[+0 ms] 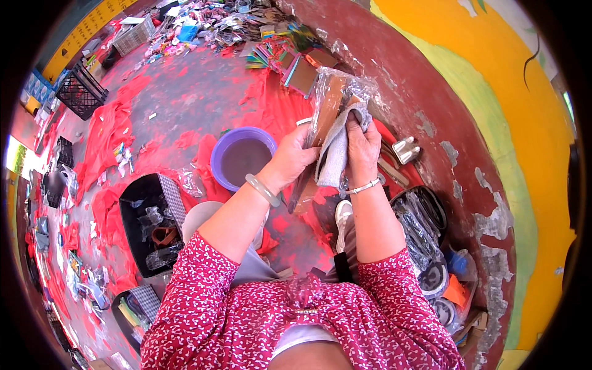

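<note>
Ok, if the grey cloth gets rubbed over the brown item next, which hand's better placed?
Right, I'd say. The right hand grips the grey cloth, which lies right by the brown item; the left hand holds that item's near side, so could steady it.

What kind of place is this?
Probably a makeshift storage or sorting room, though I can't be certain. Clues: a heap of mixed small goods on the floor, a black slatted plastic crate, and a black open bin holding plastic-wrapped items.
</note>
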A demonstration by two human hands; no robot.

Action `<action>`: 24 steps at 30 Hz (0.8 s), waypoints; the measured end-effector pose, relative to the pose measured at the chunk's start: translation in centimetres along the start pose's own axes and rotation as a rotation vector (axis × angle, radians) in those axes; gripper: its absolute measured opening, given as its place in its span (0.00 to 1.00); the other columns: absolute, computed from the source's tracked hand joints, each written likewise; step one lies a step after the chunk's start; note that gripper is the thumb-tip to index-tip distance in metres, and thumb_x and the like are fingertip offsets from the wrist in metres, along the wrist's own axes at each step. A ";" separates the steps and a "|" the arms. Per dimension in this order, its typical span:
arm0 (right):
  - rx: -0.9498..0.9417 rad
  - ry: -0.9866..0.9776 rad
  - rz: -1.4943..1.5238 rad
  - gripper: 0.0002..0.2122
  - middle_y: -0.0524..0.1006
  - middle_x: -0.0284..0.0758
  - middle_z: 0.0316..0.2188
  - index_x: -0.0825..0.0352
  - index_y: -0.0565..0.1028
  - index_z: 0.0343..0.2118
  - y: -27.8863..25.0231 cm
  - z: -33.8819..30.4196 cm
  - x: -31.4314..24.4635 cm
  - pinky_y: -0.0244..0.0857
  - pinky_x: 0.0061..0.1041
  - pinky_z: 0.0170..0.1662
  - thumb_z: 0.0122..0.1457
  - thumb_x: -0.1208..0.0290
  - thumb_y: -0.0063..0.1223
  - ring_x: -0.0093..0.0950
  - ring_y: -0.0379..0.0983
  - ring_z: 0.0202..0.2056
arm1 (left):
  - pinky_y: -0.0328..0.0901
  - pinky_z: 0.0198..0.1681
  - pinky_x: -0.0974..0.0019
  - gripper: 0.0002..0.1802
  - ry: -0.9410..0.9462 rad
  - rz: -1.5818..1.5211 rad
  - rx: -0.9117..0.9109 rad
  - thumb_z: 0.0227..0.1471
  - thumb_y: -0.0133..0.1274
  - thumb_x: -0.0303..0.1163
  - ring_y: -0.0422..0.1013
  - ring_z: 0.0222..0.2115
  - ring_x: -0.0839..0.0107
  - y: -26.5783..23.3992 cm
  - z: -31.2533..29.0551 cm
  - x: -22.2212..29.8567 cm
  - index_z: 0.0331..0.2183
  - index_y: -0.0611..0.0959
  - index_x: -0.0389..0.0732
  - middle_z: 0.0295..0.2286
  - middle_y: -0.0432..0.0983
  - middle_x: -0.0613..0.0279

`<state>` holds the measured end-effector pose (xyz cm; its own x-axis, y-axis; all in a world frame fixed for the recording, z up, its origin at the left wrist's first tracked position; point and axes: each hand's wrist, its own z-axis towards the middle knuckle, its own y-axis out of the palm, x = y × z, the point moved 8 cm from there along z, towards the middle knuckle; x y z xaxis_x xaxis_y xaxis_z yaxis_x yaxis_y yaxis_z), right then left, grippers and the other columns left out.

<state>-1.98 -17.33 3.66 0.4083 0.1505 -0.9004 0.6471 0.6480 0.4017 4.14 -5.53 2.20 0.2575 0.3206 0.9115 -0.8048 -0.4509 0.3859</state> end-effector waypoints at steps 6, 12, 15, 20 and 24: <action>0.001 0.018 0.092 0.10 0.74 0.26 0.35 0.66 0.73 0.42 0.0 0.3 0.2 0.63 0.17 0.39 0.56 0.74 0.51 0.17 0.69 0.35 | 0.64 0.46 0.69 0.24 -0.014 -0.052 -0.034 0.46 0.49 0.15 0.68 0.41 0.75 0.8 -0.2 0.1 0.48 0.69 0.35 0.42 0.71 0.63; -0.068 0.003 0.293 0.10 0.75 0.31 0.34 0.65 0.71 0.40 0.2 0.4 -1.5 0.67 0.21 0.39 0.54 0.80 0.51 0.22 0.72 0.35 | 0.60 0.50 0.68 0.25 -0.074 0.057 -0.172 0.45 0.52 0.19 0.66 0.44 0.76 1.2 -0.7 -0.1 0.48 0.69 0.35 0.42 0.71 0.65; 0.005 -0.003 0.259 0.08 0.75 0.30 0.33 0.64 0.72 0.39 -0.3 0.4 -1.5 0.67 0.22 0.37 0.55 0.77 0.50 0.22 0.72 0.33 | 0.60 0.50 0.69 0.25 -0.055 0.131 -0.202 0.45 0.51 0.18 0.66 0.44 0.77 1.1 -0.7 -0.1 0.48 0.69 0.35 0.42 0.70 0.65; 0.023 0.052 0.247 0.09 0.74 0.29 0.35 0.65 0.72 0.41 -1.1 0.8 -1.8 0.64 0.20 0.40 0.57 0.74 0.49 0.21 0.70 0.35 | 0.59 0.50 0.70 0.25 -0.120 0.118 -0.164 0.45 0.51 0.19 0.65 0.44 0.78 1.3 -1.0 -0.2 0.48 0.69 0.35 0.43 0.70 0.66; -0.070 0.031 0.269 0.15 0.73 0.31 0.39 0.66 0.69 0.45 -1.0 1.3 -2.6 0.63 0.23 0.46 0.53 0.79 0.52 0.23 0.70 0.40 | 0.59 0.49 0.70 0.25 -0.096 0.152 -0.138 0.45 0.51 0.18 0.65 0.44 0.79 0.9 -1.0 0.6 0.48 0.69 0.35 0.42 0.70 0.67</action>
<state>-2.86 -19.35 5.87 0.5392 0.3460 -0.7678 0.4716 0.6313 0.6157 3.03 -4.88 2.97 0.1722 0.1739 0.9696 -0.9020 -0.3677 0.2262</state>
